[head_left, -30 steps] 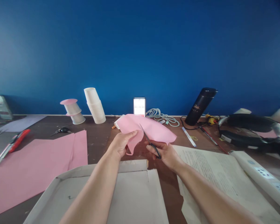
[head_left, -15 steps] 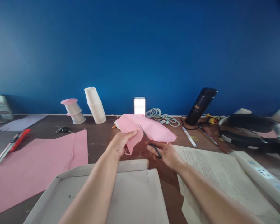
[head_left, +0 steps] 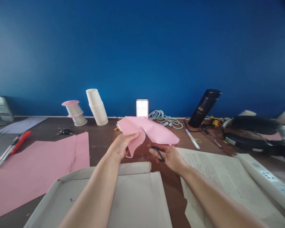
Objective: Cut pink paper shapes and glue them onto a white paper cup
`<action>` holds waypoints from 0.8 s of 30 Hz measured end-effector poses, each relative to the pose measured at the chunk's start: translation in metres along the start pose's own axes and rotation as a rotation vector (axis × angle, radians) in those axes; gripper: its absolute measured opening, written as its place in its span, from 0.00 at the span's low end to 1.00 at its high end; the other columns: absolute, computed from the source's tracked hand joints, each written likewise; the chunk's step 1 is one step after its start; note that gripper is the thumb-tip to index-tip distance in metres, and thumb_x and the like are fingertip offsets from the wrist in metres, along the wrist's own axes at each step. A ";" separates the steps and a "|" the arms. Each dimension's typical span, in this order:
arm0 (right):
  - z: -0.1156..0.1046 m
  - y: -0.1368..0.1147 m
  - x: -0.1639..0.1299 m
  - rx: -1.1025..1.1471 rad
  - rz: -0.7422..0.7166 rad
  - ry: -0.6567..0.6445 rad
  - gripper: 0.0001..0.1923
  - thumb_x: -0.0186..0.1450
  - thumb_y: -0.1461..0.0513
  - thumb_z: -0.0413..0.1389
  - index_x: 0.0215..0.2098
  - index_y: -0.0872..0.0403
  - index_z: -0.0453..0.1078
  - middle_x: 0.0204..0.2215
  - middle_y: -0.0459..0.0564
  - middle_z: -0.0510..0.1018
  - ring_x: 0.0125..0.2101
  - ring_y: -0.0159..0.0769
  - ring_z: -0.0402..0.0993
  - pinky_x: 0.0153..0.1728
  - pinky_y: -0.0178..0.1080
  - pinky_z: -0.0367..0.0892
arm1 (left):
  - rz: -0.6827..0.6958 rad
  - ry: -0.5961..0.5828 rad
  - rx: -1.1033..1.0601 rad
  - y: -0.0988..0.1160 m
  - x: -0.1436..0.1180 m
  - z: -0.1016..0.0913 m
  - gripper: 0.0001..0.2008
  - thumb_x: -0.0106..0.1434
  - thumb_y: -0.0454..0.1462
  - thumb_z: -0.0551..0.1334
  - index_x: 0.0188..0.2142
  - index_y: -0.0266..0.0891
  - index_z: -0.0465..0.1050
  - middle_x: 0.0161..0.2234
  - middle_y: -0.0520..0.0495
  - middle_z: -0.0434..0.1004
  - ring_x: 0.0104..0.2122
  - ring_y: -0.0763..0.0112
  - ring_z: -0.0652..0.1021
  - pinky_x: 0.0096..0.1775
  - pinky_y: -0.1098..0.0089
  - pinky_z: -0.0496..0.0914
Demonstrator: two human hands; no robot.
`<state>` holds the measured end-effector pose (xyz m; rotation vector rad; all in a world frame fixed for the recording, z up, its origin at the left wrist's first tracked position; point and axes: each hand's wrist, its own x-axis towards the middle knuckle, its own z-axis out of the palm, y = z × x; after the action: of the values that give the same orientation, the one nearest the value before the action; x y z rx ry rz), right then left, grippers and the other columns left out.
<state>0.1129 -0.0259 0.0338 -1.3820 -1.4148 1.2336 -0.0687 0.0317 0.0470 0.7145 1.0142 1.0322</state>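
A sheet of pink paper (head_left: 156,130) is held up over the table, partly cut, with a curled flap hanging at its near left side. My left hand (head_left: 122,145) pinches that flap, thumb on top. My right hand (head_left: 167,155) grips a pair of scissors (head_left: 150,141) by the black handles, and the blades reach up into the paper beside the flap. The right fingers hide part of the handles. Under the paper's left end, a whitish round edge (head_left: 119,126) shows; what it belongs to is hidden.
Left lie pink sheets (head_left: 47,158), a red cutter knife (head_left: 14,147) and keys (head_left: 64,132). Behind stand paper cups (head_left: 97,107), a lit phone (head_left: 142,108) and a black flask (head_left: 204,108). A cardboard box lid (head_left: 140,196), printed paper (head_left: 213,171) and power strip (head_left: 266,177) lie in front.
My left hand and the pink flap have shifted very slightly left. The scissor tips have moved a touch to the left too; otherwise the scene looks the same.
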 end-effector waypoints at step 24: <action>0.005 0.004 -0.005 0.016 0.092 -0.334 0.23 0.58 0.46 0.55 0.34 0.59 0.71 0.21 0.48 0.73 0.18 0.27 0.68 0.13 0.28 0.50 | 0.182 0.229 0.308 0.000 0.012 -0.018 0.19 0.44 0.45 0.70 0.33 0.35 0.77 0.32 0.41 0.79 0.30 0.61 0.77 0.28 0.69 0.68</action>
<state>0.1094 -0.0316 0.0292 -1.2835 -1.5737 1.5890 -0.0837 0.0430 0.0356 0.9690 1.3440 1.1464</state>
